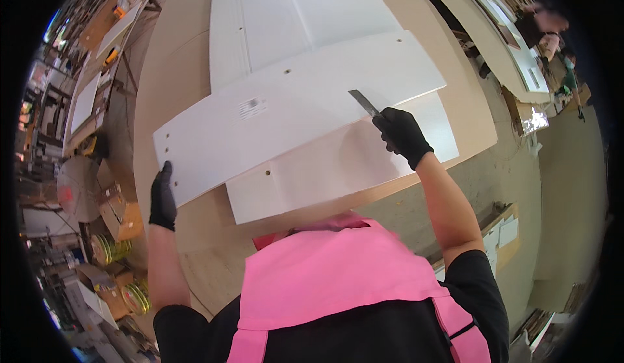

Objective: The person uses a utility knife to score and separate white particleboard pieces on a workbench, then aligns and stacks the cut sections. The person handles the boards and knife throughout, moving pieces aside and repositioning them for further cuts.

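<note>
A long white panel (pixel 312 93) with small drilled holes and a printed label (pixel 252 108) lies slantwise across other white panels. Its left end is gripped by my black-gloved left hand (pixel 164 197), with fingertips over the edge near the holes. My right hand (pixel 402 134), also gloved in black, is closed around a knife (pixel 364 102) with a flat grey blade and slanted tip. The blade points up and left, over the panel's right half. Nearer to me, a second white panel (pixel 312 184) shows from underneath. Farther away lies a grooved white panel (pixel 279 22).
A light brown board-topped table (pixel 172 64) carries the panels. Tables with boards (pixel 97 96) stand to the left, near cartons (pixel 120 210) and tape rolls (pixel 110 249). Another worktable (pixel 481 28) is at the right, with people (pixel 546 28) beyond it.
</note>
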`<state>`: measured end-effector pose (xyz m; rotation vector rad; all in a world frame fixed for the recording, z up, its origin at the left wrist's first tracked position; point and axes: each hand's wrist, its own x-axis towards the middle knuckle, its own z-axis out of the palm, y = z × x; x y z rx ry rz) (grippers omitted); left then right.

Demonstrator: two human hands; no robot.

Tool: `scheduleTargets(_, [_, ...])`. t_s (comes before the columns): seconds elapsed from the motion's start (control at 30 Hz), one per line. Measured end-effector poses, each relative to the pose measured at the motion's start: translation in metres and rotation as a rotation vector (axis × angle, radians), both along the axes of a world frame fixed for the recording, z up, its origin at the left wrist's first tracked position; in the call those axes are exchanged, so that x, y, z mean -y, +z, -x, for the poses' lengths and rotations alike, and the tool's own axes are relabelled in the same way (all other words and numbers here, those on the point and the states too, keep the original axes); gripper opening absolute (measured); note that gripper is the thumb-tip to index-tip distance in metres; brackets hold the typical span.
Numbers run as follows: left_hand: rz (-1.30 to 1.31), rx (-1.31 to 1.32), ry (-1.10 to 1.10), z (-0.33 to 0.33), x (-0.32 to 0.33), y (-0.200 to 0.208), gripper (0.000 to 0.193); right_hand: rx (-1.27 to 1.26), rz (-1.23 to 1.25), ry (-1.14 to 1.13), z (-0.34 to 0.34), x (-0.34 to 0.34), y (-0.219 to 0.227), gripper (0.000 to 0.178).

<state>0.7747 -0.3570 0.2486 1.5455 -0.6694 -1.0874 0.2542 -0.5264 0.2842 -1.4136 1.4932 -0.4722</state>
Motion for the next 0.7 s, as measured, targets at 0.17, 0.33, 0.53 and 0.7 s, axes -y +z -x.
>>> scheduleTargets(0.17, [0.022, 0.034, 0.019, 0.067, -0.001, -0.005, 0.044, -0.318, 0.812, 0.633, -0.073, -0.032, -0.021, 0.014])
scheduleTargets(0.33, [0.059, -0.061, -0.047, 0.073, -0.001, 0.0, 0.043, -0.447, 0.796, 0.77, -0.133, -0.077, -0.01, 0.015])
scheduleTargets(0.53, [-0.106, -0.119, -0.225, 0.058, -0.001, 0.014, 0.043, -0.267, 0.601, 0.678, -0.181, -0.109, 0.002, 0.019])
scheduleTargets(0.7, [-0.189, -0.168, -0.443, 0.04, 0.001, 0.03, 0.047, -0.389, 0.844, 0.913, -0.218, -0.129, -0.007, 0.014])
